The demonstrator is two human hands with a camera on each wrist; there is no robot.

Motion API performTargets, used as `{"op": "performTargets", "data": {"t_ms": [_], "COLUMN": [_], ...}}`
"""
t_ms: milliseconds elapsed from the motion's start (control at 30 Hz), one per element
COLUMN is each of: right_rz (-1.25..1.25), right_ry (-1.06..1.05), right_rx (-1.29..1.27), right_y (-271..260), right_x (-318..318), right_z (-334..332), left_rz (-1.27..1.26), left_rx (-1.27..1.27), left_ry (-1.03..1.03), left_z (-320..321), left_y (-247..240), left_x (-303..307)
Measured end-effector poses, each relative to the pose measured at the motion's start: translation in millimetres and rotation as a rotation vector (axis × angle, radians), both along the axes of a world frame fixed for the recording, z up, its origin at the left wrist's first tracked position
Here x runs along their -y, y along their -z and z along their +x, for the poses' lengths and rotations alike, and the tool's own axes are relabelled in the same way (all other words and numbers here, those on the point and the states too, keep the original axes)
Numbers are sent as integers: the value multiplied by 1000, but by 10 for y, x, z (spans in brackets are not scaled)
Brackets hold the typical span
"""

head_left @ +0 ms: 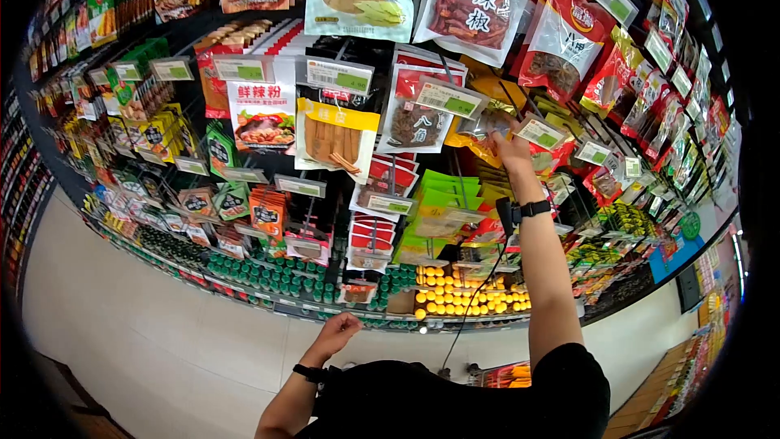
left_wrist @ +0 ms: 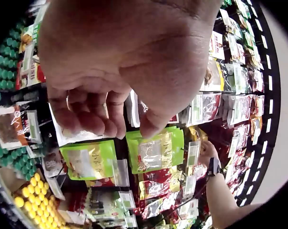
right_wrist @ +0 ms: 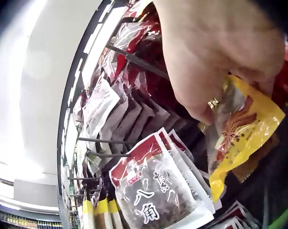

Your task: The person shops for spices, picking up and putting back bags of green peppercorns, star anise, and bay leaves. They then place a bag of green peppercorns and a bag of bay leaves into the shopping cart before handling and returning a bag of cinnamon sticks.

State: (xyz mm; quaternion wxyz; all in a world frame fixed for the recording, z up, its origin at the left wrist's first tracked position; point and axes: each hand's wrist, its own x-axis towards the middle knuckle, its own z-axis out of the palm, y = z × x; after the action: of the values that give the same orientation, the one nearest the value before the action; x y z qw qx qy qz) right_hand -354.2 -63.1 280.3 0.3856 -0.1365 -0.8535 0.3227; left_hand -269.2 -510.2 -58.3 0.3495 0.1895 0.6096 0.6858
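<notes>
My right hand reaches up to the hanging spice packets and pinches a yellow-edged, clear-windowed spice packet. In the right wrist view, the thumb lies on the packet's near side while some fingers are hidden behind it. Beside it hangs a red-topped clear packet of star anise. My left hand is low in front of the body with loosely curled fingers and holds nothing. Beyond its fingers, the left wrist view shows green packets hanging on the rack.
Metal hooks and price tags jut out around the right hand. Larger bags, such as a dried chilli bag, hang above. Lower shelves carry yellow-capped bottles and green-capped ones. A cable hangs from the right wrist.
</notes>
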Motion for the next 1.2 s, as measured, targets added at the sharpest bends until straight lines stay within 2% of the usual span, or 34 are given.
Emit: {"op": "performTargets", "data": {"t_ms": [100, 200, 267, 300, 400, 433, 533, 600, 633, 767, 867, 900, 933, 1000, 1033, 1067, 1133, 1167, 1200], "right_rz": [-23, -272, -203, -204, -160, -59, -76, -108, -39, 0, -9, 101, 101, 90, -27, 61, -127, -83, -148], "right_ry": [97, 122, -73, -103, -87, -22, 112, 51, -66, -50, -48, -9, -17, -112, -271, -331, -508, -539, -542], "right_rx": [178, 425, 225, 217, 134, 71, 255, 342, 222, 189, 289, 256, 268, 185, 107, 50, 21, -44, -13], "right_y": [-153, -362, -241, -189, -119, -9, -94, -97, -84, 221, -63, 0, 22, 43, -14, 21, 56, 25, 13], "right_x": [-11, 140, 35, -59, -107, -202, -51, -18, 11, -191, 262, 262, 256, 354, 459, 469, 563, 671, 753], "right_z": [-96, -105, -220, -322, -349, -440, -376, -314, -259, -330, 71, 89, 143, 288, 441, 510, 682, 835, 980], "left_rz": [14, 17, 26, 12, -7, -20, -51, -42, -34, -17, -32, -32, -31, -60, -66, -73, -88, -98, -99], "left_rx": [-21, -23, -5, 12, 26, 53, 62, 53, 60, 85, 101, 111, 121, 114, 109, 107, 113, 115, 87], "left_ry": [-51, -71, -87, -88, -106, -97, -96, -110, -95, -66, -25, -8, 9, 48, 67, 85, 135, 165, 207], "left_z": [30, 53, 70, 86, 134, 143, 186, 250, 274, 384, 408, 437, 454, 445, 455, 479, 503, 508, 515], "left_y": [3, 92, 120, 135, 53, 42, 95, 77, 92, 180, 242, 196, 173, 225, 223, 228, 269, 281, 283], "left_x": [94, 197, 242, 273, 327, 349, 401, 427, 443, 481, 424, 395, 359, 287, 243, 199, 90, 33, -28]}}
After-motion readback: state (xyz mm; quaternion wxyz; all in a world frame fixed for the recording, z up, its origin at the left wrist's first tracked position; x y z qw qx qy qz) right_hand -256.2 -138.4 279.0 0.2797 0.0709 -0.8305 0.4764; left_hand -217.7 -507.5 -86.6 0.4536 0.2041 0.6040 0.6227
